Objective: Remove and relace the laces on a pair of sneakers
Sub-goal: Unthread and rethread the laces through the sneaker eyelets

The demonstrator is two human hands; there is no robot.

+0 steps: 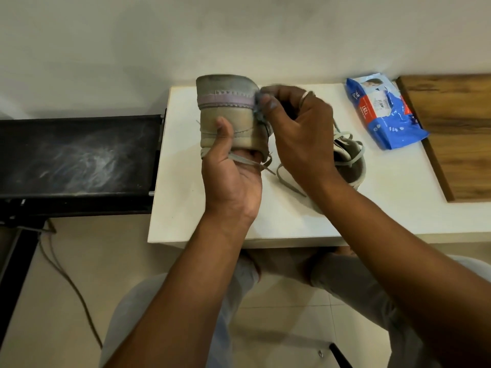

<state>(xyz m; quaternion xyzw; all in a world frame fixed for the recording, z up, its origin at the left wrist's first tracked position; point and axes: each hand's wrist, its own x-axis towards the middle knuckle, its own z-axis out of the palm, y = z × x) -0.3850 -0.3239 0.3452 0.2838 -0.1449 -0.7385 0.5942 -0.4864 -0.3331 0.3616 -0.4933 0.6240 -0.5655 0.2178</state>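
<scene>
Sneaker (225, 107), worn beige with lilac stitched band, raised over the white table (212, 208): our left hand (231, 176) grips its heel end, thumb outside, while our right hand (300, 128), nearer the lacing, pinches the grey lace (261, 116) at its right edge.

I get only one view — the head camera; wide-angle, it looks forward and down from head height, close over the white table (385, 197); wall (239, 35) fills the top, tiled floor (111, 261) the bottom.
</scene>
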